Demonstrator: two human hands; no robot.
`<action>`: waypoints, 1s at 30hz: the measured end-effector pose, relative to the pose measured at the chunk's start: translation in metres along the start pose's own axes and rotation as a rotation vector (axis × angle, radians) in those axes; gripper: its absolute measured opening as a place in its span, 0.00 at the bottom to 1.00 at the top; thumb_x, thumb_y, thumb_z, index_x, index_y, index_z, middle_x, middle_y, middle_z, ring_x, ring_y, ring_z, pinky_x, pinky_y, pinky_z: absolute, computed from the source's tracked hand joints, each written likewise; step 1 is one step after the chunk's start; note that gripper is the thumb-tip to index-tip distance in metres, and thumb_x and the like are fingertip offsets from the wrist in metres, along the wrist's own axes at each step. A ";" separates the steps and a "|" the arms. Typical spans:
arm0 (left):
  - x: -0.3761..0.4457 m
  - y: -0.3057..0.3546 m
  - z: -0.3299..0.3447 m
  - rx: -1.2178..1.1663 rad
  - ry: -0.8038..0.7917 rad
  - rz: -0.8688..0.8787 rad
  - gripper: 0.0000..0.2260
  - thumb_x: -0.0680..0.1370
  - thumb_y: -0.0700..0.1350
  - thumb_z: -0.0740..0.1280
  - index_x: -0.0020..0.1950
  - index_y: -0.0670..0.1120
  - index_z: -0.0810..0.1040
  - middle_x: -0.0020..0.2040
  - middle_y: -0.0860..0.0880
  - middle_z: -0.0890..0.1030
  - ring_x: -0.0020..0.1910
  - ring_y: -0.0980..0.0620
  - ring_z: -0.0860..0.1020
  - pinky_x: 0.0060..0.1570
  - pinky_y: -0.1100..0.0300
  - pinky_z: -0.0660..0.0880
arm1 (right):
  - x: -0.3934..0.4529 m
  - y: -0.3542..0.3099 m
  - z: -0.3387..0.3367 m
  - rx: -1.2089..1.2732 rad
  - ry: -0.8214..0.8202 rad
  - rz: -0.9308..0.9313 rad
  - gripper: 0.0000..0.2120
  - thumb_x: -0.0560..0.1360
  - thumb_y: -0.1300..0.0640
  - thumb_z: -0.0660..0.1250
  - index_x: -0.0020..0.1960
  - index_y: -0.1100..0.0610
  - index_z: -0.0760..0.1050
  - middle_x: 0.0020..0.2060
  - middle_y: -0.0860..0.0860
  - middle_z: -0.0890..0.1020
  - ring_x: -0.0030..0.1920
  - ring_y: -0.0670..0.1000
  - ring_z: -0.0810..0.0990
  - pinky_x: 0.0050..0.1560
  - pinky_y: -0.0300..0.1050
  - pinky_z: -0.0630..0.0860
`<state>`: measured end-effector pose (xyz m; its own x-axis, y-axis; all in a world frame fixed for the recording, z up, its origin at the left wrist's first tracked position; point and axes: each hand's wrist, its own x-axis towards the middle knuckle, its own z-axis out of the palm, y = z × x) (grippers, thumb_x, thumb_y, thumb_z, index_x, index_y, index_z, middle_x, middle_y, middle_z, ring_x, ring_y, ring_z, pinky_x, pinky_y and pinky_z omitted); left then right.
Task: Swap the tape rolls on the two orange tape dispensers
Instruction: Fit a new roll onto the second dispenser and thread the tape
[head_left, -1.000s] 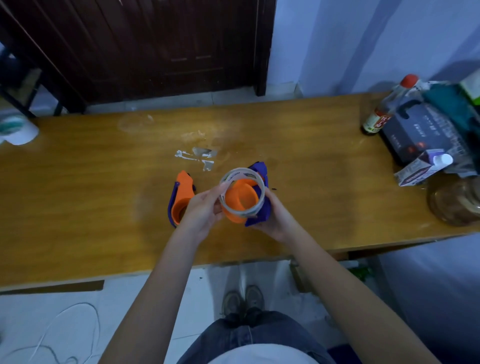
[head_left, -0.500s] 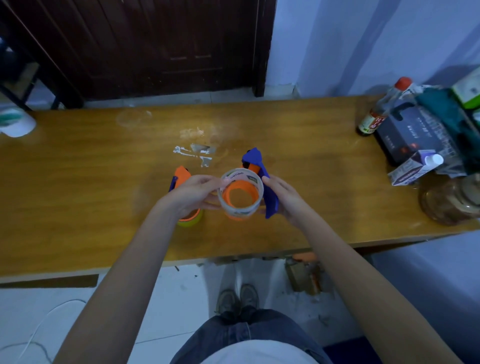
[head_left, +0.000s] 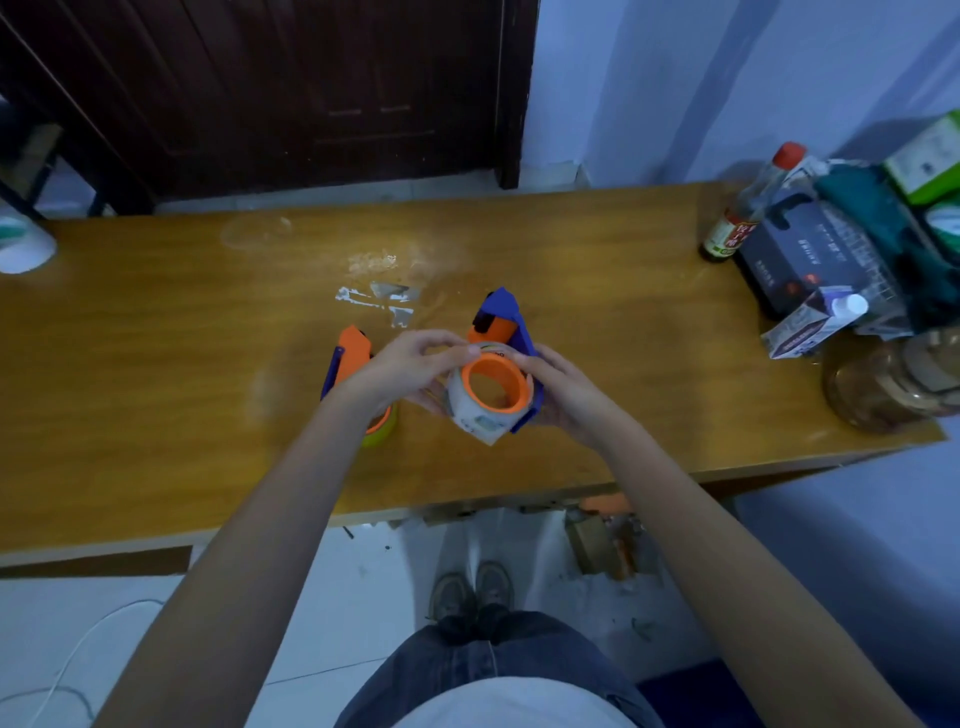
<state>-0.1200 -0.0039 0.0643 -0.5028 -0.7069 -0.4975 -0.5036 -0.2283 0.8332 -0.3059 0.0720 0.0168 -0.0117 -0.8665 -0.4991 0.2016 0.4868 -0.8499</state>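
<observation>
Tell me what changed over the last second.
The clear tape roll slid down onto the orange hub of the held dispenser, pushed by the left hand. The right hand still grips that dispenser. The other dispenser stayed on the table.

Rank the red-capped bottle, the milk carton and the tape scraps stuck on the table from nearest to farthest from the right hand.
1. Tape scraps, just up-left of the right hand.
2. Milk carton, off to the right.
3. Red-capped bottle, back right corner.
</observation>
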 end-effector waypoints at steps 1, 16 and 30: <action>-0.001 0.002 0.004 0.021 0.023 0.017 0.13 0.75 0.54 0.67 0.54 0.48 0.79 0.49 0.43 0.82 0.36 0.45 0.84 0.34 0.53 0.82 | 0.000 0.001 0.002 -0.006 -0.011 0.021 0.19 0.75 0.50 0.67 0.65 0.51 0.70 0.54 0.50 0.80 0.53 0.53 0.80 0.40 0.49 0.80; -0.022 -0.032 0.040 0.820 0.446 0.702 0.29 0.71 0.59 0.65 0.68 0.46 0.71 0.67 0.41 0.72 0.63 0.41 0.74 0.59 0.49 0.72 | 0.004 0.016 0.031 0.176 0.012 0.088 0.13 0.78 0.65 0.59 0.62 0.60 0.72 0.45 0.54 0.82 0.38 0.49 0.84 0.33 0.42 0.81; -0.030 -0.022 0.046 0.539 0.591 0.781 0.06 0.71 0.48 0.69 0.40 0.47 0.84 0.44 0.50 0.86 0.45 0.51 0.83 0.40 0.54 0.78 | -0.001 0.023 0.035 0.143 0.115 0.112 0.11 0.76 0.70 0.62 0.43 0.55 0.73 0.31 0.50 0.82 0.25 0.42 0.81 0.27 0.36 0.78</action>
<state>-0.1261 0.0525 0.0502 -0.4732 -0.7693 0.4292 -0.5067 0.6363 0.5818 -0.2667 0.0801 0.0035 -0.0920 -0.7855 -0.6120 0.3444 0.5516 -0.7597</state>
